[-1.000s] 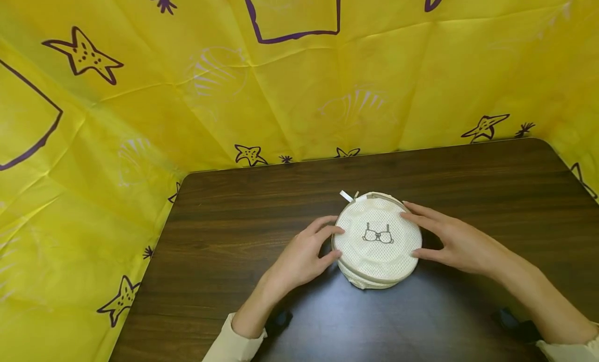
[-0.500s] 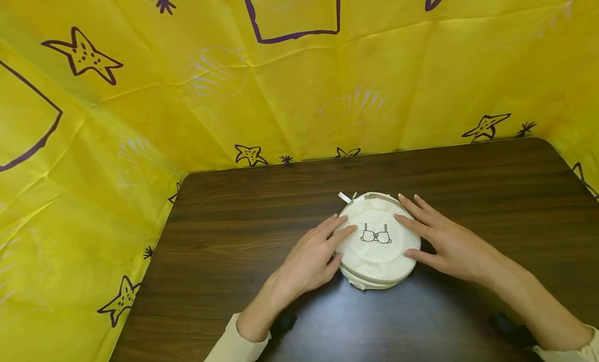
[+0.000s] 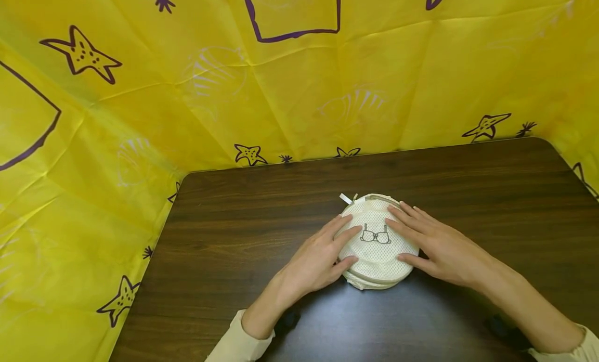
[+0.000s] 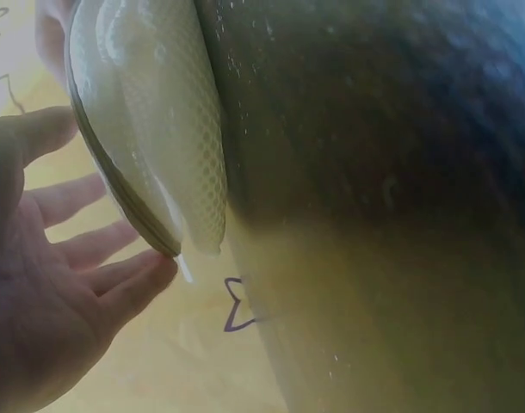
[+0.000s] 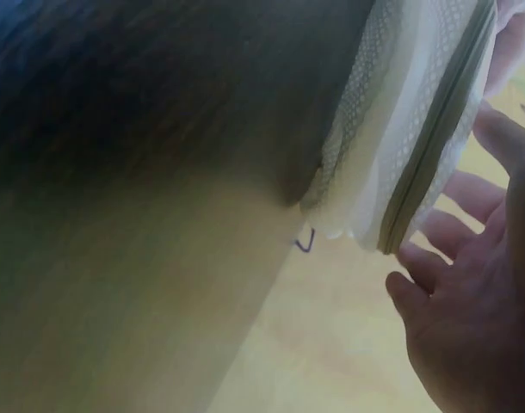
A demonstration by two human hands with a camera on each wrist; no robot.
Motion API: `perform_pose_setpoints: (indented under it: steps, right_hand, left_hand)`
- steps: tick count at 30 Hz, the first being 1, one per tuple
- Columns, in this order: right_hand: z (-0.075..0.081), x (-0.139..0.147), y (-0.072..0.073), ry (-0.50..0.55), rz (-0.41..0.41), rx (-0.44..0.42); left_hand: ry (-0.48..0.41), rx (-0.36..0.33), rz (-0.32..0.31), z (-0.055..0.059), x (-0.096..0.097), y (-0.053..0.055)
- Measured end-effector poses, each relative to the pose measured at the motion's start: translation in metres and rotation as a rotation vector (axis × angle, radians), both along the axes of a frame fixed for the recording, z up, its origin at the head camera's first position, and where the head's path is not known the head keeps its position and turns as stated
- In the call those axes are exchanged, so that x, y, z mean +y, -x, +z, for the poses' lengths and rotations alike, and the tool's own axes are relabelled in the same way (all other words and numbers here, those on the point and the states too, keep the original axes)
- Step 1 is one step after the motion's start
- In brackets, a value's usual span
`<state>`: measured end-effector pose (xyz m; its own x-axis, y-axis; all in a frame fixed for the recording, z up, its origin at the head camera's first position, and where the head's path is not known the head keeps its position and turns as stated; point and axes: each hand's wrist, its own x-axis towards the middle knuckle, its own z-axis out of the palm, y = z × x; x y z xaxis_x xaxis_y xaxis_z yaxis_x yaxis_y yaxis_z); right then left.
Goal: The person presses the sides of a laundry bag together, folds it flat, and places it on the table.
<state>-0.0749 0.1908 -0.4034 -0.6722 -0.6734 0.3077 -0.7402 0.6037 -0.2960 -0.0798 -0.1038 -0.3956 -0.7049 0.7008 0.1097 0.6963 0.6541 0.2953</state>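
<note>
Well, a round mesh bra wash bag (image 3: 378, 259) sits on the wood-grain table (image 3: 252, 221), left hand (image 3: 319, 255) spread over its left rim, right hand (image 3: 437, 242) spread over its right, both angled inward

This is a cloth-screened tabletop booth: yellow fabric (image 3: 290, 107), printed with starfish (image 3: 83, 55) and striped fish (image 3: 217, 73), spans the upper frame and the left and right edges, bordering a brown wood-grain table (image 3: 252, 206) at lower centre. Whether it stands in a home, studio or office cannot be told.
</note>
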Motion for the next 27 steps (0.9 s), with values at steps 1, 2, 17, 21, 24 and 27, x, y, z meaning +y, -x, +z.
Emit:
perform_pose_setpoints:
  steps: [1, 2, 17, 21, 24, 27]
  right_hand:
    - [0.000, -0.001, 0.000, -0.001, 0.005, 0.000]
    - [0.000, -0.001, 0.000, -0.001, 0.011, 0.000]
    - [-0.007, -0.009, -0.004, -0.069, 0.025, 0.020]
    - [-0.006, -0.011, -0.006, -0.087, 0.008, -0.001]
    - [-0.006, -0.012, -0.008, -0.107, -0.004, -0.026]
    - [-0.007, -0.012, -0.009, -0.123, -0.015, -0.046]
  left_hand:
    - [-0.001, -0.001, -0.001, 0.000, 0.000, 0.000]
    - [0.002, 0.002, -0.004, -0.001, 0.000, 0.000]
    - [0.044, -0.065, -0.026, -0.003, 0.002, 0.002]
    - [0.063, -0.103, -0.015, -0.002, 0.003, 0.002]
    - [0.086, -0.125, -0.009, -0.002, 0.004, 0.001]
    - [0.110, -0.141, -0.010, -0.002, 0.005, 0.001]
